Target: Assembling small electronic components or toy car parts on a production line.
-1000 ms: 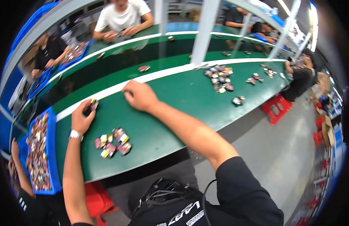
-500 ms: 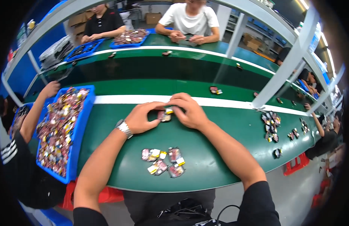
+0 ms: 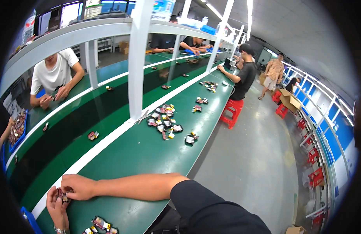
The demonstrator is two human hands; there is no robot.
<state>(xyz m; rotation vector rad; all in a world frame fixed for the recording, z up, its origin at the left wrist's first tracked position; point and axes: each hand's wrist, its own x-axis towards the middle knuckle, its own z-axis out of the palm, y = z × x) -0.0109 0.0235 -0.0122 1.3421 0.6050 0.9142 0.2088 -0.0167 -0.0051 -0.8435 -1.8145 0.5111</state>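
Note:
At the lower left, both of my hands meet over a small dark piece (image 3: pixel 62 195) with a pinkish face; its exact kind is too small to tell. My left hand (image 3: pixel 55 206), a metal watch at its wrist, curls around the piece from the near side. My right hand (image 3: pixel 79 187) pinches it from above, fingers bent. Just nearer me on the green bench lies a small group of similar pieces (image 3: pixel 101 224) with yellow and white tabs, partly cut off by the picture's edge.
A larger cluster of such pieces (image 3: pixel 164 121) lies farther along the bench, beside a grey post (image 3: pixel 136 58). Single pieces sit on the dark green conveyor (image 3: pixel 110 121). A co-worker in white (image 3: pixel 57 76) handles something across it. Red stools (image 3: pixel 232 113) stand right of the bench.
The view has swung to the right, so my hands now appear at the lower left and the blue tray of pieces has mostly left the picture. Both hands still hold the small piece.

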